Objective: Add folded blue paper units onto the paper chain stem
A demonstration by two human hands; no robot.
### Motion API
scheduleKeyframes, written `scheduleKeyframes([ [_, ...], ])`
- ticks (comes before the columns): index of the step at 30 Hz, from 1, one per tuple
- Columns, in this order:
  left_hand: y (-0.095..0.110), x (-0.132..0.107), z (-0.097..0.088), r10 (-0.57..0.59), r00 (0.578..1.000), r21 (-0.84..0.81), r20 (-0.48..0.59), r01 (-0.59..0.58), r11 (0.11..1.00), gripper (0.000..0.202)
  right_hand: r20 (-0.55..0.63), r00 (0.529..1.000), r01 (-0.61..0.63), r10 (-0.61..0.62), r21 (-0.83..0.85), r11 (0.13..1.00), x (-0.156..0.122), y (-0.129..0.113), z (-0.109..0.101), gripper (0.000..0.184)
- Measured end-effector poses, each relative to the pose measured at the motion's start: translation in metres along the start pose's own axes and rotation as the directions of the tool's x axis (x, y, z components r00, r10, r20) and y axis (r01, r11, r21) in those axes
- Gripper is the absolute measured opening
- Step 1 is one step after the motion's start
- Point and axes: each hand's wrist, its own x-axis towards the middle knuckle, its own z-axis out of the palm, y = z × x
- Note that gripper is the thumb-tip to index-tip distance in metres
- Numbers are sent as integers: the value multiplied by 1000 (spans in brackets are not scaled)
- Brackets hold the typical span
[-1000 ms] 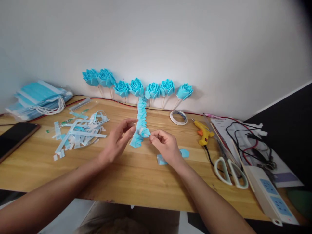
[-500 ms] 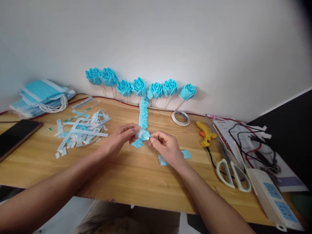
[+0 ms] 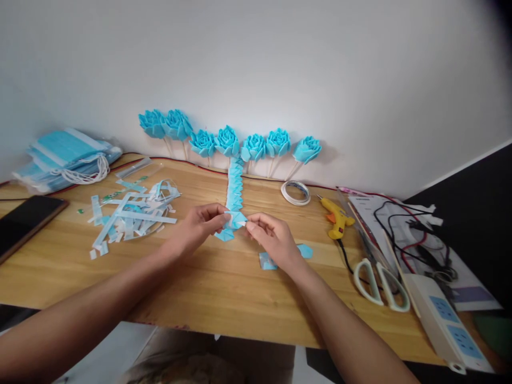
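Between my two hands is a small folded piece of blue mask fabric (image 3: 237, 218). My left hand (image 3: 206, 221) pinches its left side, and my right hand (image 3: 269, 232) pinches its right corner with thumb and forefinger. Just beneath and beyond it runs a row of overlapping folded blue pieces (image 3: 235, 184), reaching back to the flowers; its near end (image 3: 225, 234) shows below the held piece. Loose blue pieces (image 3: 267, 261) lie partly behind my right wrist.
Several blue fabric flowers (image 3: 227, 141) on sticks lean on the wall. Scraps (image 3: 128, 216), stacked masks (image 3: 66, 152) and a phone (image 3: 30, 224) lie left. To the right are a tape roll (image 3: 296, 200), yellow glue gun (image 3: 336, 218), scissors (image 3: 370, 285) and power strip (image 3: 444, 320).
The folded piece has turned slightly, its point now towards my right fingers. Both hands stay in nearly the same place, still pinching it. The whole view has shifted a little.
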Motion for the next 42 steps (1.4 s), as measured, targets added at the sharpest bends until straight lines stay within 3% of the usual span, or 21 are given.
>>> scheduleKeyframes([
  [6,1,-1,-5,111,994,117,19,-113,987,43,-24,999,22,-25,-110,994,1,-1,1,13],
  [11,4,-2,-1,79,990,300,117,-111,948,26,-12,980,179,-197,-362,915,-2,-3,4,9],
  [13,2,-2,1,96,989,334,113,-129,934,22,-11,969,226,-248,-381,897,-3,-2,3,10],
  [19,-5,1,2,32,999,167,36,-37,985,25,-121,944,245,-306,-361,900,-2,-3,0,13],
  [27,-9,1,4,49,996,83,71,-55,995,23,-97,917,316,-386,-412,855,-2,0,6,4],
  [30,-9,0,4,44,997,77,70,-50,996,23,-110,934,279,-341,-372,885,-2,-2,3,8],
  [35,-6,-1,4,27,995,165,95,-43,985,24,-34,992,114,-122,-180,977,0,-5,-3,19],
  [42,-2,-2,5,46,996,294,73,-66,954,26,75,997,-25,30,-72,997,1,-6,-2,14],
])
